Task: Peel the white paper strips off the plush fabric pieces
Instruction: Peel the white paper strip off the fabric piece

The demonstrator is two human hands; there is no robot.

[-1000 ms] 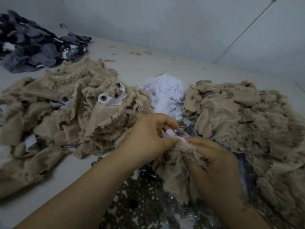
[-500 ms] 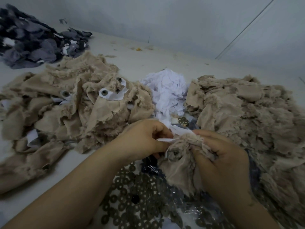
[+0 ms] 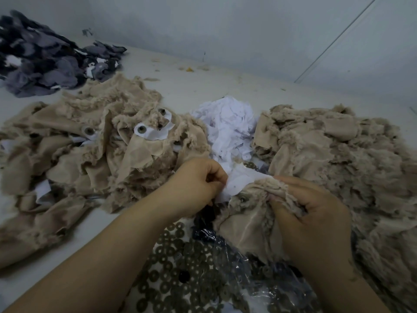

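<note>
My right hand [image 3: 313, 213] grips a beige plush fabric piece [image 3: 246, 224] low in the middle of the view, fingers bunched in its fur. My left hand [image 3: 194, 186] pinches a white paper strip [image 3: 239, 180] that is partly lifted off the top edge of that piece. A small dark eye stud shows on the fabric just under the strip. More beige plush pieces with white paper and eye studs lie in a pile [image 3: 94, 150] to the left.
A second beige plush pile [image 3: 338, 154] lies to the right. Crumpled white paper strips [image 3: 228, 127] are heaped between the piles. A clear bag of round washers [image 3: 180, 267] sits under my forearms. Grey fabric pieces [image 3: 45, 57] lie far left by the wall.
The white strip has come further off the plush piece, showing more paper between my hands. My left hand pulled it left and up; my right hand shifted slightly right with the fabric.
</note>
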